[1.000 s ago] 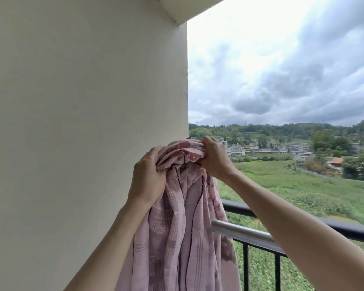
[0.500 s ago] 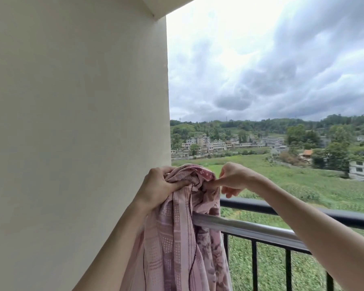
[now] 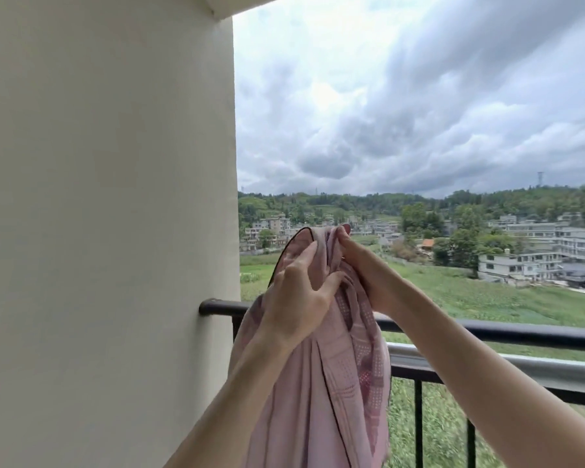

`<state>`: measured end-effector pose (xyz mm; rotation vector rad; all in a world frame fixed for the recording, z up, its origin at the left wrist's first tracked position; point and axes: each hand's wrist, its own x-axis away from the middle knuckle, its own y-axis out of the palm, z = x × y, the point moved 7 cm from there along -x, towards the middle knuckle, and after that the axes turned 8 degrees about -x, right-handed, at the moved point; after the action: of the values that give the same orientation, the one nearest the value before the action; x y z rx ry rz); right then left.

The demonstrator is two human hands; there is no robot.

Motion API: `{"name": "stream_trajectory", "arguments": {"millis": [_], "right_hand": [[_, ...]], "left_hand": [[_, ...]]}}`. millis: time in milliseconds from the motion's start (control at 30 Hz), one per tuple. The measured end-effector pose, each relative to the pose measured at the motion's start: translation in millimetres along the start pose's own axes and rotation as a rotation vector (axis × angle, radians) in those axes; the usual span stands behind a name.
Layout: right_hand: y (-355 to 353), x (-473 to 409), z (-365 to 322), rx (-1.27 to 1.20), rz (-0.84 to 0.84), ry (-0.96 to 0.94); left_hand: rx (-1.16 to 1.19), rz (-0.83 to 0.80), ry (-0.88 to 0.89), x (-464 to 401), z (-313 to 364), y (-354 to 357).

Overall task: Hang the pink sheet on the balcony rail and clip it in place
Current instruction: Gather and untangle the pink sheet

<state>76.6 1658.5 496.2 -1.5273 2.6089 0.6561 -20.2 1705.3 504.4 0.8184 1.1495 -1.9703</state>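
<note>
The pink sheet (image 3: 331, 383), patterned with dots and checks and edged with a dark line, hangs bunched in front of me, its top raised above the balcony rail (image 3: 507, 332). My left hand (image 3: 294, 298) grips the bunched fabric from the near side, thumb hooked into a fold. Just to the right, my right hand (image 3: 362, 268) pinches the sheet's top edge. The sheet's lower part drops out of the frame in front of the railing. No clip is in sight.
A cream wall (image 3: 108, 231) fills the left side, and the dark rail meets it at chest height. A second silver rail (image 3: 487, 363) runs below the dark one, with black vertical bars (image 3: 418, 423) under it. Beyond lie fields and buildings.
Both hands have lifted the sheet's top higher above the rail and shifted their hold on it. My view has swung right, showing where the rail joins the wall.
</note>
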Motion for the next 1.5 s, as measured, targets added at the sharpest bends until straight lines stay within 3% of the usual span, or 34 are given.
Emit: {"name": "stream_trajectory", "arguments": {"millis": [100,233,400,500,600,700,833,967,1167,1333,1400,1500], "right_hand": [[-12.7,23.2,-12.0,0.047,0.034,-0.034],[-34.1,50.7,0.1,0.063,0.135,0.016],[-54.7,72.6,3.3,0.138,0.221,0.11],[-60.3,75.7,-0.1,0.189,0.272,0.128],[-64.0,74.4,-4.5,0.245,0.32,0.103],[-64.1,70.8,-13.2,0.269,0.365,0.025],[-57.7,61.5,-23.8,0.326,0.313,-0.097],[-60.5,67.5,-2.5,0.692,0.404,0.056],[-17.0,67.3,13.5,1.048,0.335,-0.211],[-23.7,58.9,29.4,1.263,0.576,-0.137],[-22.6,63.7,26.5,1.262,0.619,-0.172],[-21.3,73.4,21.4,1.191,0.654,-0.249]], "left_hand": [[-0.059,-0.119,0.162,22.3,21.6,21.8],[-0.264,-0.151,0.308,52.0,28.6,42.6],[-0.107,-0.076,0.359,62.8,31.8,42.6],[-0.214,0.076,0.244,59.8,12.1,27.3],[-0.319,0.027,-0.035,59.5,-26.5,21.8],[-0.211,0.003,-0.186,64.7,-52.3,15.3],[-0.172,-0.02,-0.181,65.0,-71.9,7.7],[-0.112,-0.029,-0.248,65.4,-94.8,-0.2],[-0.126,-0.033,-0.347,74.2,-121.5,6.6],[0.017,-0.163,-0.329,79.4,-136.2,3.2],[0.165,-0.232,-0.378,87.9,-143.9,2.3],[0.146,-0.246,-0.462,101.2,-156.6,5.7]]}}
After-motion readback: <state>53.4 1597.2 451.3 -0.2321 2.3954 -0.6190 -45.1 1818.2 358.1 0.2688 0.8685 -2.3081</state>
